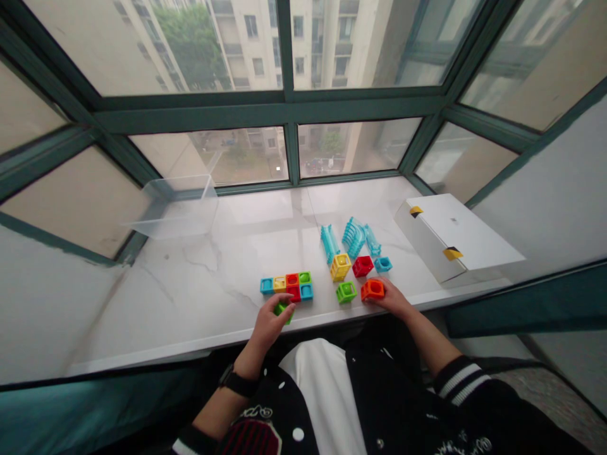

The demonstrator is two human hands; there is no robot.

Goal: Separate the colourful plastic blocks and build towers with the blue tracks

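My left hand (268, 325) is closed around a green cube block (283, 309) at the front edge of the white marble sill (199, 278). Just beyond it lies a joined row of cube blocks (287, 285) in blue, yellow, red, green and blue. My right hand (392, 297) grips an orange cube block (372, 289) resting on the sill. Another green cube (346, 292) sits left of the orange one. Behind them stand a yellow cube (340, 266), a red cube (363, 266) and a small blue cube (383, 264). Pale blue ribbed track pieces (351, 237) lie farther back.
A white box with yellow tabs (455, 237) lies on the sill at the right. A clear plastic bin (173, 205) stands at the back left. Green-framed windows (284, 107) close the sill on three sides.
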